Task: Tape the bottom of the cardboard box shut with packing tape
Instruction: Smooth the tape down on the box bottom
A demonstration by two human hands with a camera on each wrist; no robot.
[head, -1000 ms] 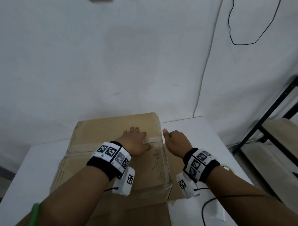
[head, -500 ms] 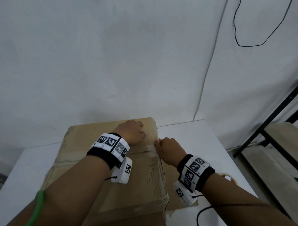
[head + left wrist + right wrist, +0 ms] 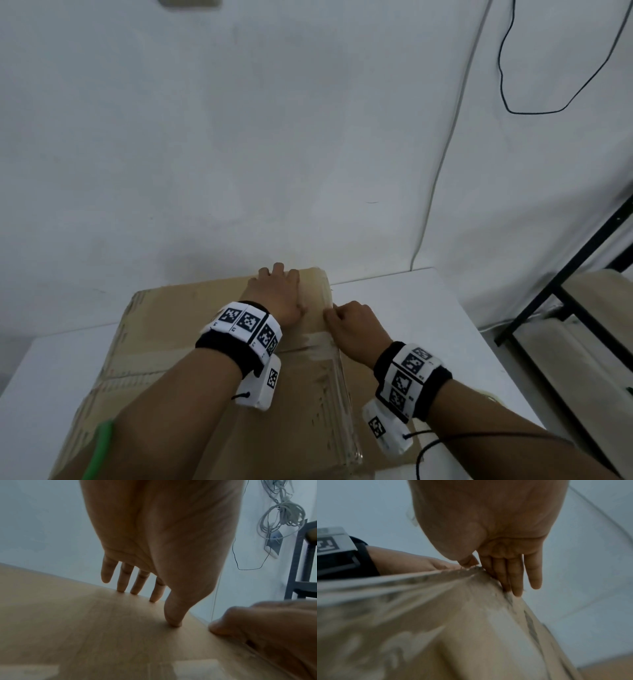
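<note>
White surface (image 3: 411, 308) is carrying cardboard box (image 3: 191, 342) | left hand (image 3: 277, 294) is pressing flat on top, fingers (image 3: 123, 580) spread | right hand (image 3: 352, 329) fingers (image 3: 515, 574) are lying straight, together, along taped edge

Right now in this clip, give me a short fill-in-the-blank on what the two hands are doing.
1. The left hand lies with straight fingers on the ___ face of the box.
2. The right hand presses along the box's ___ edge.
3. The box rests on a ___ table.
4. Clear ___ runs along that edge.

Missing words: top; right; white; tape
</note>
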